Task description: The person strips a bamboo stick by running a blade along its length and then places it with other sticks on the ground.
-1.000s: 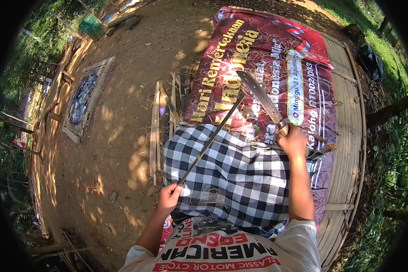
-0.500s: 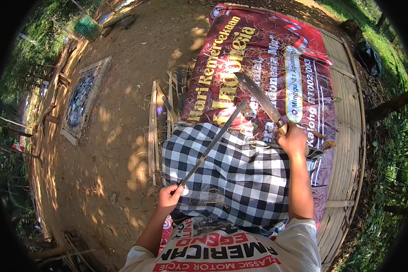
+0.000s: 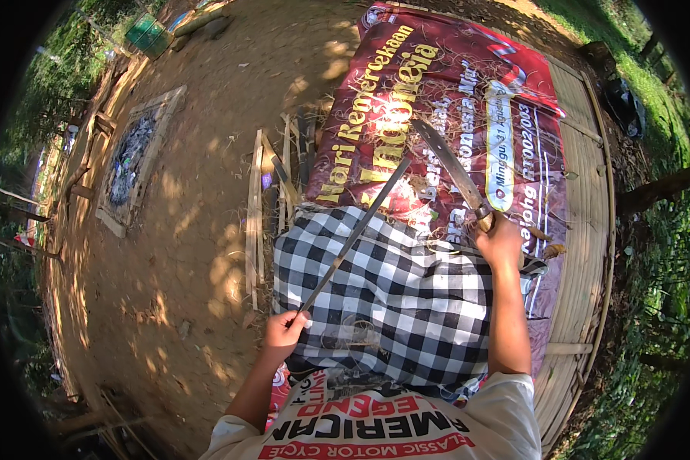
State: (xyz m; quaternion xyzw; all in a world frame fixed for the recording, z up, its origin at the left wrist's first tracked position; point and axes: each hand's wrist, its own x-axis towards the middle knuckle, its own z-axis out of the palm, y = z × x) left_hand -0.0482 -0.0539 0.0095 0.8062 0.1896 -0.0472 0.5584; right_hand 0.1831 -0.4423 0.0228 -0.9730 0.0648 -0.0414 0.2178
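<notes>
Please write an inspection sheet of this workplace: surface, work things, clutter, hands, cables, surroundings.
Surface: red printed banner over a bamboo platform; checked cloth on the lap.
Work things: thin stick in the left hand; long knife in the right hand, blade pointing away.
Clutter: wood slats on the ground; thin shavings on the banner.
Hands: both closed in a grip, apart from each other.
Cables: nothing seen.
Surroundings: bare earth, framed ash pit, grass at the right.
</notes>
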